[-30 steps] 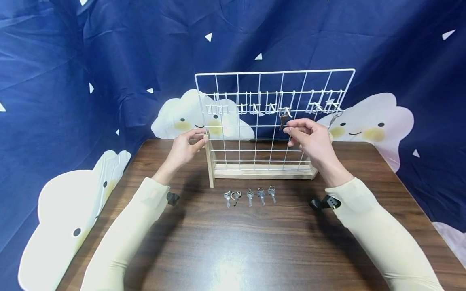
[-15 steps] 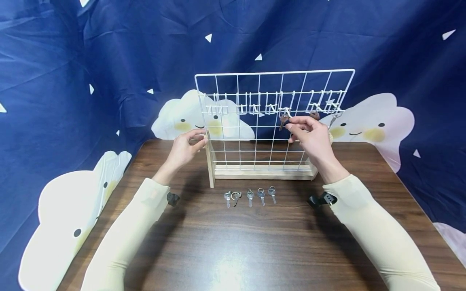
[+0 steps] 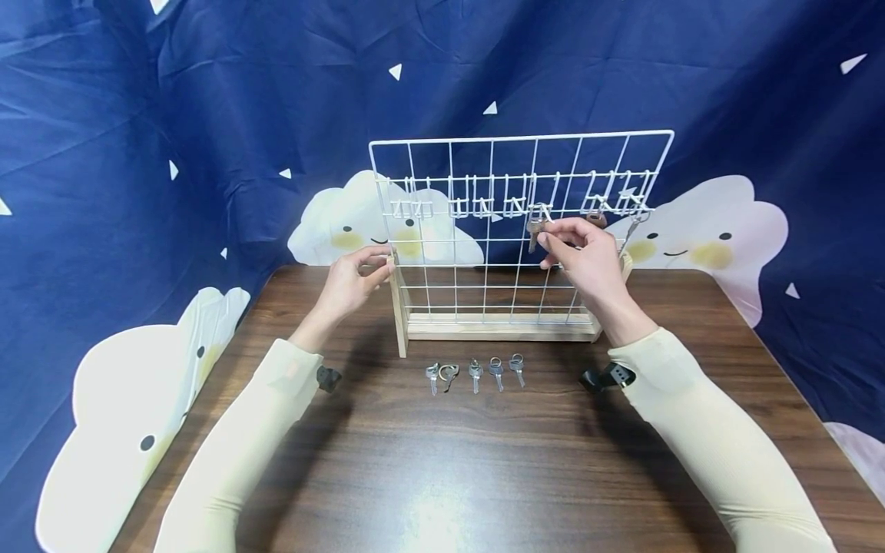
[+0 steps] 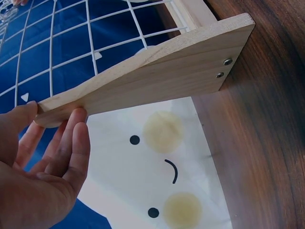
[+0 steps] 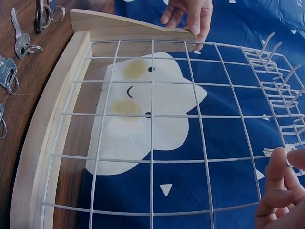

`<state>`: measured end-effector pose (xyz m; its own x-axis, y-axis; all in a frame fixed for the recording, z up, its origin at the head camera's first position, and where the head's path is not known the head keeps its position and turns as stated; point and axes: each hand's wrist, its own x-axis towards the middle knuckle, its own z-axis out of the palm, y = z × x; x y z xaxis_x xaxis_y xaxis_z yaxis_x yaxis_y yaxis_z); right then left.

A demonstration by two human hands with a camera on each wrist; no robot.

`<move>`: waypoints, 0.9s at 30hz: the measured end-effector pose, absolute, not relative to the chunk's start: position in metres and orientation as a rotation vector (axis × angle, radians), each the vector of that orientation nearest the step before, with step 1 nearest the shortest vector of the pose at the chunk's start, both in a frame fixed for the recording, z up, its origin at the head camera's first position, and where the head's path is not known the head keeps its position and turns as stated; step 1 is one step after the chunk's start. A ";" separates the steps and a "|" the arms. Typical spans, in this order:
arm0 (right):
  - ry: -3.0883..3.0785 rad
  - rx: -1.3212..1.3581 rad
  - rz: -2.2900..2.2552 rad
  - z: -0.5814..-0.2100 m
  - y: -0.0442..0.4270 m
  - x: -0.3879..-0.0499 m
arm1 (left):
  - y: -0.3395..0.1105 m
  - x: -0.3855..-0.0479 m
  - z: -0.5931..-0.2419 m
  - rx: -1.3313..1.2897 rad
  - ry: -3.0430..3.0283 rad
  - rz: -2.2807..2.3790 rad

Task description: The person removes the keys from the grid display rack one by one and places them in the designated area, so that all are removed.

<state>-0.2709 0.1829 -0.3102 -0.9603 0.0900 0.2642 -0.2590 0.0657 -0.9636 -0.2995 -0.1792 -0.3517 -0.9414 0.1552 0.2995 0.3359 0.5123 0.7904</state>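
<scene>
My right hand (image 3: 586,255) pinches a key (image 3: 535,227) by its head between thumb and forefinger, just under a white hook (image 3: 544,212) on the wire grid rack (image 3: 484,264). In the right wrist view the key's blade (image 5: 268,152) sticks out past the fingertips. Whether its ring sits over the hook, I cannot tell. My left hand (image 3: 351,281) grips the upper end of the rack's left wooden side (image 3: 399,307). The left wrist view has the thumb on one face of that wooden side (image 4: 157,71) and the fingers on the other.
Several keys with rings, one of them a key (image 3: 475,375), lie in a row on the brown table (image 3: 442,453) before the rack. Another key (image 3: 634,226) hangs from the rightmost hook, and one more key (image 3: 596,220) shows behind my right hand. A blue curtain (image 3: 442,77) stands behind.
My right hand has shifted slightly left and up with the key at the hook. The key behind my right hand has come into clearer view. My left hand stays on the wooden side.
</scene>
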 end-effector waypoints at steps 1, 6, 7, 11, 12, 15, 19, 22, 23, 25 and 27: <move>-2.087 0.171 1.987 -0.310 0.183 -0.271 | -0.179 -0.299 -0.352 -0.420 -2.561 -1.403; -2.075 0.195 2.012 -0.309 0.182 -0.271 | -0.178 -0.299 -0.352 -0.414 -2.559 -1.423; -2.068 0.203 2.024 -0.309 0.182 -0.271 | -0.178 -0.299 -0.352 -0.413 -2.559 -1.424; -2.065 0.227 2.026 -0.308 0.182 -0.272 | -0.178 -0.299 -0.351 -0.416 -2.558 -1.425; -2.070 0.232 2.011 -0.308 0.182 -0.272 | -0.178 -0.299 -0.351 -0.417 -2.557 -1.426; -2.089 0.251 1.956 -0.307 0.182 -0.272 | -0.178 -0.299 -0.351 -0.417 -2.557 -1.429; -2.127 0.257 1.890 -0.307 0.183 -0.272 | -0.178 -0.299 -0.352 -0.416 -2.555 -1.438; -2.143 0.256 1.882 -0.306 0.184 -0.270 | -0.178 -0.299 -0.352 -0.416 -2.555 -1.441; -2.140 0.261 1.890 -0.306 0.185 -0.269 | -0.179 -0.299 -0.351 -0.418 -2.553 -1.442; -2.129 0.271 1.905 -0.305 0.185 -0.267 | -0.179 -0.299 -0.351 -0.422 -2.550 -1.443; -2.114 0.285 1.924 -0.304 0.186 -0.265 | -0.179 -0.299 -0.351 -0.424 -2.548 -1.445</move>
